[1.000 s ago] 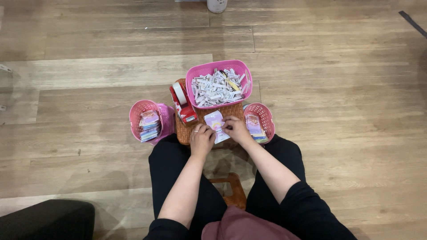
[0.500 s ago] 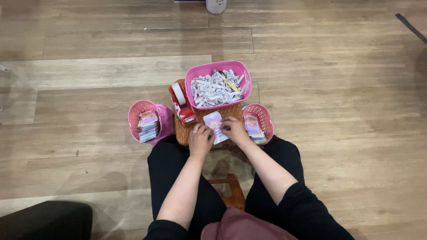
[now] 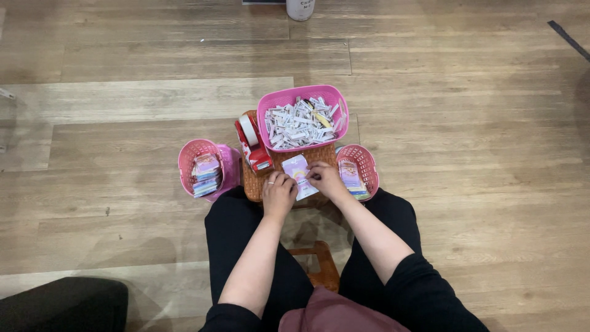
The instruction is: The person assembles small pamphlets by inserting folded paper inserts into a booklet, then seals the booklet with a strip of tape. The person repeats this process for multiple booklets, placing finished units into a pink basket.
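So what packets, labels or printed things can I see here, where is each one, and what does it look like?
Flat packet: on the brown stool between left hand and right hand; pale pink-white rectangle.
Packet stack: in the small pink basket on the left; multicoloured.
Packets: in the small pink basket on the right; pastel.
White strips: heaped in the large pink basket.
Printed white container: top edge, cut off.

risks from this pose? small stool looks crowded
1. The big pink basket of paper strips overhangs the stool's far edge; a nudge could tip it.
2. The tape dispenser sits at the left edge, close to the left hand; an elbow shift may knock it off.
3. Both hands, right hand included, pin the small packet; it could crease.
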